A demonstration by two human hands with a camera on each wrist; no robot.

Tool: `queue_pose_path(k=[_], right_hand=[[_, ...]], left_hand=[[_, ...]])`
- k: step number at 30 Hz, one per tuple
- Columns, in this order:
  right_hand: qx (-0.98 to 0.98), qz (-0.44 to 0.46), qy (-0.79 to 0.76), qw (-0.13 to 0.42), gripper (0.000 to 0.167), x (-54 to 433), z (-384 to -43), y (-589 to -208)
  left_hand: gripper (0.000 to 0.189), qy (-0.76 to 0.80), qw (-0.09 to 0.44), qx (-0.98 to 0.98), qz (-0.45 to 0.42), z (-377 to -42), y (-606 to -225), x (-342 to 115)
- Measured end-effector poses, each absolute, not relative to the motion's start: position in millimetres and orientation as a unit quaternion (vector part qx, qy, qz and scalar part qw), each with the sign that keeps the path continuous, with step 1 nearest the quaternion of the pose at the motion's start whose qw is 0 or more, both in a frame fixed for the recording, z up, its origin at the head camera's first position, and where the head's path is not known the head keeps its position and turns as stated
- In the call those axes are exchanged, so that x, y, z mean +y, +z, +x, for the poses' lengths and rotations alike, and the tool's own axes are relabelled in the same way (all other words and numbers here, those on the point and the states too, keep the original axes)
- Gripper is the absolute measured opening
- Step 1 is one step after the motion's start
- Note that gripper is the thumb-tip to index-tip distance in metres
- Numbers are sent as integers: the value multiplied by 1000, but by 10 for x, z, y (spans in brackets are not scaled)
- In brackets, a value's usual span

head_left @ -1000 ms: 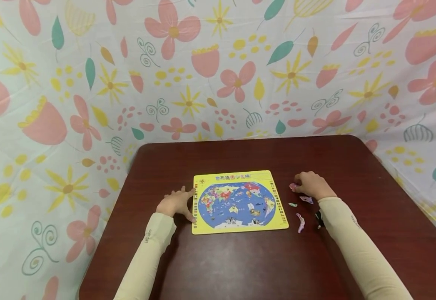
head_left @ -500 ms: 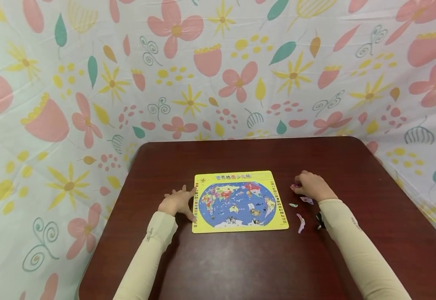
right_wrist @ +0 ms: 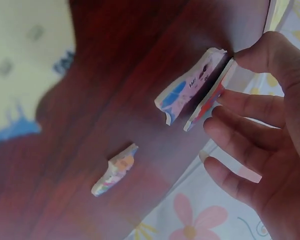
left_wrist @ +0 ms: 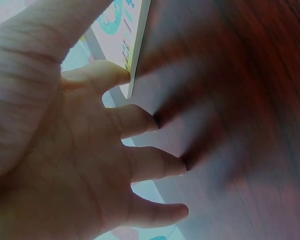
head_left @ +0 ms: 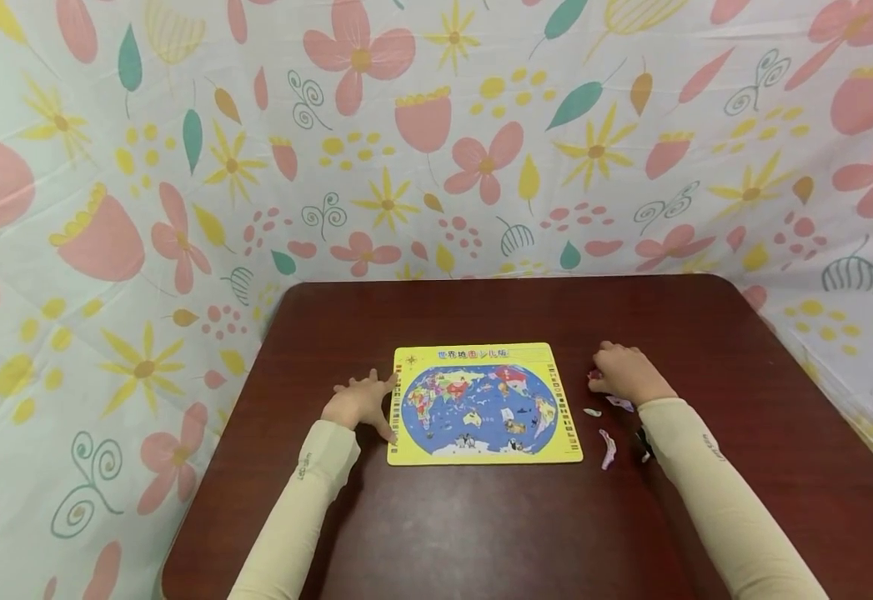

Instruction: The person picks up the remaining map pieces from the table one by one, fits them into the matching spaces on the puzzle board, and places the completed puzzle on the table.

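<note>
A yellow-bordered world map puzzle board point(head_left: 474, 456) lies flat on the table. My left hand point(head_left: 361, 402) is at its left edge with the fingers spread; in the left wrist view the index fingertip point(left_wrist: 122, 75) touches the board's edge. Right of the board, my right hand point(head_left: 634, 372) pinches a thin red puzzle piece point(right_wrist: 209, 102) between thumb and fingers, held tilted on edge. Close beside it lies a pink and blue piece point(right_wrist: 187, 90). From the head view, the held piece is mostly hidden by the hand.
A small piece point(head_left: 592, 412) and a long curved piece point(head_left: 607, 448) lie between the board and my right forearm. Another piece point(head_left: 619, 403) is partly under my right hand. The dark red table point(head_left: 436, 533) meets a floral cloth point(head_left: 436, 167) behind and at the sides.
The view has shifted slightly. The piece in my right hand shows less than before, and that hand has barely moved. My left hand stays at the board's edge.
</note>
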State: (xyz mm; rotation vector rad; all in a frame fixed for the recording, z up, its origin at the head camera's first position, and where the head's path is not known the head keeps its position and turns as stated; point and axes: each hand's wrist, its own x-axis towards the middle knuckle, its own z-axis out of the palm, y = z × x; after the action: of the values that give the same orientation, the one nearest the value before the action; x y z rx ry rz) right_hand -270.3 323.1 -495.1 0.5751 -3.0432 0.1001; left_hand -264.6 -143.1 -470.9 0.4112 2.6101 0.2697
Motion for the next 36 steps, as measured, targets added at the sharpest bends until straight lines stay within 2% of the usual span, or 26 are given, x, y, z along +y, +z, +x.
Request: queue_pose_path(k=[14, 26, 36], right_hand=[[-977, 207, 22, 54, 28, 3185, -2712, -4751], [-966, 243, 32, 81, 30, 2843, -2723, -4620], [-962, 267, 22, 63, 30, 2479, -2865, -4638]], left_hand=[[117, 97, 242, 953, 154, -2649, -4694, -1406], [116, 91, 243, 953, 155, -2666, -4724, -1384], [117, 91, 237, 956, 149, -2652, -4712, -1442]])
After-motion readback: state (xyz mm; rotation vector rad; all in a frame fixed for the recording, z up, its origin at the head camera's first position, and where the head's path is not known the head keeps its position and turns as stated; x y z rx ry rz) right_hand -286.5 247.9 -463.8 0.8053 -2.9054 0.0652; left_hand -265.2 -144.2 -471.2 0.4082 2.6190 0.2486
